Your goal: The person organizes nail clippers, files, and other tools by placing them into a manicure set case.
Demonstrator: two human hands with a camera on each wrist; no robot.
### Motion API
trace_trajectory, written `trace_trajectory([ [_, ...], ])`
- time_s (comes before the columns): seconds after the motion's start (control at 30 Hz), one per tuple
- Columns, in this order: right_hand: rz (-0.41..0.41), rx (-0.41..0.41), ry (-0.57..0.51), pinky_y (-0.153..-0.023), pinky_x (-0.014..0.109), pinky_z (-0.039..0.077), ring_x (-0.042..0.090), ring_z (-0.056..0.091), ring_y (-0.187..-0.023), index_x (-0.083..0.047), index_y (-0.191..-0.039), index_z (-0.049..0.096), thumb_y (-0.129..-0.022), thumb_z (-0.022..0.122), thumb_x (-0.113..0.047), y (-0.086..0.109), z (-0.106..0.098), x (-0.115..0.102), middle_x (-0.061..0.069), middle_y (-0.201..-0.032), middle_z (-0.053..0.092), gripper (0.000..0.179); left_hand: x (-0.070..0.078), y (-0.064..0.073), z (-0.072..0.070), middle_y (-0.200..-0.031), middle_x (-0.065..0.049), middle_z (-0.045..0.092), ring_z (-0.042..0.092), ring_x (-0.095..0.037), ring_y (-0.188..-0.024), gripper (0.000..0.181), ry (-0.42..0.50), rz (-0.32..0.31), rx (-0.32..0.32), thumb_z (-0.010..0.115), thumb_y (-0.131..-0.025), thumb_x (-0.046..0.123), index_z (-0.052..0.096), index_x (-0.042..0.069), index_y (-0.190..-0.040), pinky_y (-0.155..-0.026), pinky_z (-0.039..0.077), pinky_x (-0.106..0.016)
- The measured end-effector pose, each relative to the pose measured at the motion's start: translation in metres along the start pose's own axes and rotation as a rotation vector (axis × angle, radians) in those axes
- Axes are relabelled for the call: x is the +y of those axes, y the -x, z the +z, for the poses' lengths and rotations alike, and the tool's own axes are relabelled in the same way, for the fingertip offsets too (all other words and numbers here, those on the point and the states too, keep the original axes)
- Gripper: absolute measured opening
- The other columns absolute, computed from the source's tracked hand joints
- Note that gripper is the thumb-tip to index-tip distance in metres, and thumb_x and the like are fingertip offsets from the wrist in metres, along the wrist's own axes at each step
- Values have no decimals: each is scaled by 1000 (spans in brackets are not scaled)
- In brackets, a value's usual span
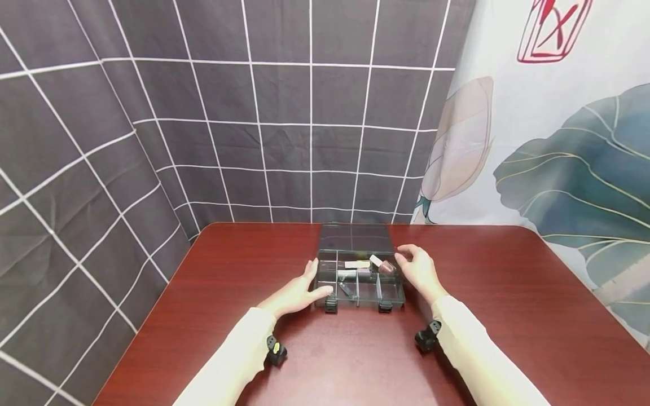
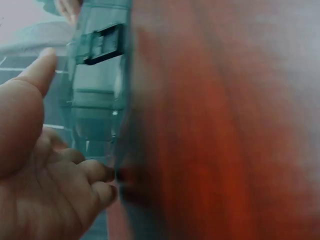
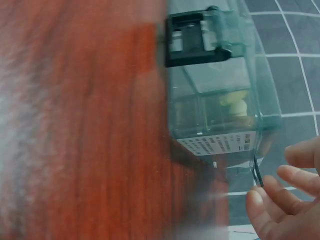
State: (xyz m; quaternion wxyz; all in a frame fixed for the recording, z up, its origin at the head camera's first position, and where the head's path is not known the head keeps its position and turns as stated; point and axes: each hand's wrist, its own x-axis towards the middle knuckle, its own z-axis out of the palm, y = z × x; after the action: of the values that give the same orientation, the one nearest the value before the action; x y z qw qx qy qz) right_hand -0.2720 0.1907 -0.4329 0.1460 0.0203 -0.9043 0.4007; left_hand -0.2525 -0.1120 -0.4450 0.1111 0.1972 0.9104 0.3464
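Observation:
A clear, dark-tinted compartment box (image 1: 347, 304) lies on the table, its lid (image 1: 355, 237) folded back toward the wall. Inside are a pinkish bottle with a white cap (image 1: 387, 267), a pale stick-like item (image 1: 357, 264) and a small dark metallic piece (image 1: 347, 290). My left hand (image 1: 298, 292) holds the box's left side, thumb over the front corner and fingers along the outer wall. Beside the right wall is my right hand (image 1: 420, 272), its fingers loosely bent and fingertips close to the rim, near a thin dark loop (image 3: 257, 172).
Two black latches (image 1: 385, 306) stick out from the box's front edge. The reddish-brown table (image 1: 244, 248) extends around it. Behind stands a dark grid-patterned cloth (image 1: 284, 141), with a leaf-printed white cloth (image 1: 508, 197) on the right. A printed label (image 3: 220, 144) is on the box's end.

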Motion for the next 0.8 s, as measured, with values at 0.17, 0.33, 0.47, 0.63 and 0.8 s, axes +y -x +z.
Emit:
trace_trajectory([
  [0.17,152,-51,-183,-85,42,46,35,57,-101,9,-122,53,-94,51,-11,-7,1,3,27,-112,59,35,3,-18,-15,-151,-14,18,24,-23,-136,86,113,-46,71,42,-92,57,9,0,-148,-109,21,-39],
  [0.33,283,-120,-421,-85,37,48,39,55,-105,13,-131,41,-98,46,-15,-14,4,5,32,-120,51,43,3,-42,-25,-149,-14,25,20,-22,-137,79,338,-82,124,36,-93,59,28,-3,-144,-110,16,-38],
  [0.47,347,-170,-517,-91,40,44,40,50,-113,13,-134,36,-100,42,-20,-20,8,7,34,-125,46,48,1,-58,-24,-145,-18,33,29,-28,-134,80,582,-146,127,36,-93,60,33,-3,-142,-108,21,-44],
  [0.63,396,-197,-595,-94,40,42,36,47,-116,12,-137,32,-101,39,-26,-26,12,10,32,-127,43,53,0,-70,-22,-140,-31,32,31,-38,-130,96,826,-224,129,35,-88,67,21,-11,-142,-106,24,-48],
  [0.8,401,-189,-613,-91,37,43,30,52,-109,10,-139,29,-101,38,-31,-31,16,11,30,-124,45,56,-2,-80,-20,-140,-37,24,26,-43,-130,95,972,-251,160,32,-92,63,11,-15,-142,-106,23,-47],
])
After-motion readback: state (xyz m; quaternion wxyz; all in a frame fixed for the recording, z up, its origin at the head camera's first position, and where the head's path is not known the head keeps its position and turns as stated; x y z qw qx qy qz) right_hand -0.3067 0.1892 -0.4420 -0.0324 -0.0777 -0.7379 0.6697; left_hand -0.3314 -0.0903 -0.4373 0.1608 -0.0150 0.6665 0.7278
